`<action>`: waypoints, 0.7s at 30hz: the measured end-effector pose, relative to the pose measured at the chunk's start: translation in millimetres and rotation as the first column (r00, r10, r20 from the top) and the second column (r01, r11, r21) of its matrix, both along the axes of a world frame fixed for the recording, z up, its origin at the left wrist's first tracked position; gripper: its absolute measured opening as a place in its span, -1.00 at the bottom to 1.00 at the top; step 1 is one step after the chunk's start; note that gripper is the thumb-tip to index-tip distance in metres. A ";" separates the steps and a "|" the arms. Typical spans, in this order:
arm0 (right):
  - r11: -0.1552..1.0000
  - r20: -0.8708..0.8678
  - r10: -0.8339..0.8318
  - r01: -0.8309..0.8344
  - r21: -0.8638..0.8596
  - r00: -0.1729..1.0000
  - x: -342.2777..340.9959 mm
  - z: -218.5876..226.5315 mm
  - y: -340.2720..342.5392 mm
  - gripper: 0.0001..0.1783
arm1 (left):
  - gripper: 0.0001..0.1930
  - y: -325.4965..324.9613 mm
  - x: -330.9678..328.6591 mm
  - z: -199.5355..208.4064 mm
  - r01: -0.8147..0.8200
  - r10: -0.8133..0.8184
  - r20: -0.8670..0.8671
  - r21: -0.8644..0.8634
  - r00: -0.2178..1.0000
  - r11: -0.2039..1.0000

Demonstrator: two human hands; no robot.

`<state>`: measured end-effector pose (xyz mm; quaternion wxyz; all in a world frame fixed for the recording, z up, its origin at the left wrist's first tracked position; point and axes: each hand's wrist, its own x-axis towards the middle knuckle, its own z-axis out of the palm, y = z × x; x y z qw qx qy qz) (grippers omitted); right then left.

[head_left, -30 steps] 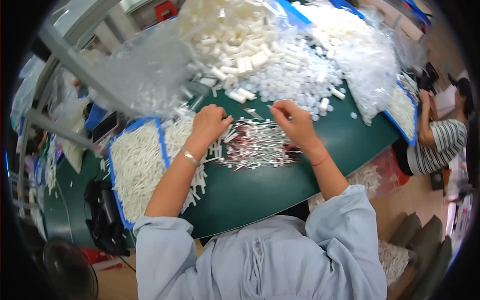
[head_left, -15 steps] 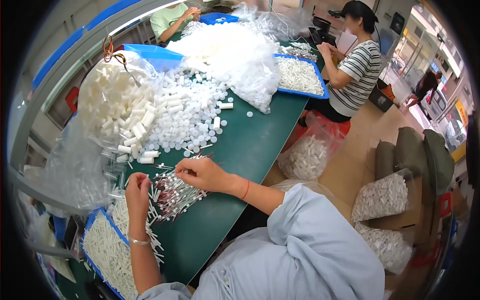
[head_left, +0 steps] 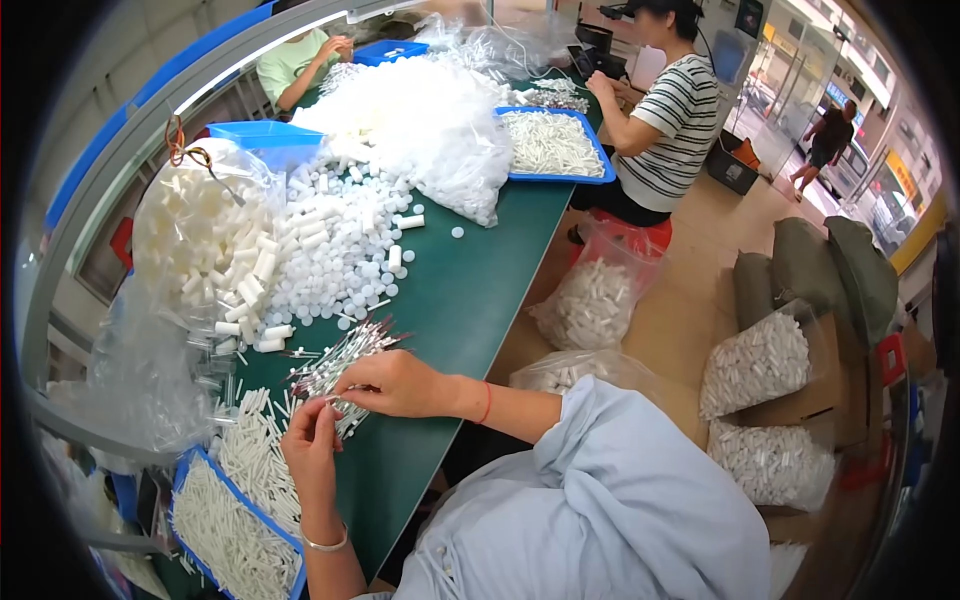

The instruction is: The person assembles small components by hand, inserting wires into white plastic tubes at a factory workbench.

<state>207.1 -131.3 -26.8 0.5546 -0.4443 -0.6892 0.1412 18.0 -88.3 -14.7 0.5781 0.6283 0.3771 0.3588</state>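
Observation:
My left hand (head_left: 312, 450) is closed in a pinch, with a small white piece (head_left: 332, 399) at its fingertips. From the right, my right hand (head_left: 395, 384) meets it, thumb and forefinger pinched at the same piece; its exact kind is too small to make out. Just beyond my fingers lies a heap of thin white sticks with dark red ends (head_left: 350, 352), partly hidden by my right hand. Beside my left hand is a loose pile of plain thin white sticks (head_left: 258, 440), and a blue tray (head_left: 240, 492) holds more of them.
Round white caps (head_left: 330, 285) and white cylinders (head_left: 248, 290) spread from a clear bag on the green table (head_left: 450, 290). A big white bag (head_left: 440, 150) and another blue tray (head_left: 606, 172) stand farther off. Two co-workers sit at the far end; filled bags (head_left: 755, 365) rest at right.
My hands have come together: the left moved right, the right moved down toward it, and their fingertips now meet. The whole view has shifted slightly. A person walking outside has moved.

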 end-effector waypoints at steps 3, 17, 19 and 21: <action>0.999 0.059 -0.029 0.028 0.022 0.998 2.7 -4.1 -3.3 -0.90 | -0.83 -2.1 1.4 -3.3 -0.012 0.012 -0.012 -0.013 1.000 1.000; 0.995 0.390 0.093 -0.093 -0.019 0.916 7.9 -10.1 -4.3 -0.85 | -0.89 -10.0 -7.3 -29.6 -0.005 0.115 -0.287 0.359 0.951 0.933; 0.989 0.379 0.145 -0.128 -0.069 0.914 3.3 -10.4 -5.4 -0.82 | -0.90 -14.8 -5.1 -27.3 0.026 0.087 -0.303 0.351 0.949 0.936; 0.973 0.351 0.201 -0.143 -0.184 0.915 -1.5 -9.1 -8.3 -0.74 | -0.91 -16.1 -3.8 -27.8 0.074 0.067 -0.344 0.380 0.937 0.922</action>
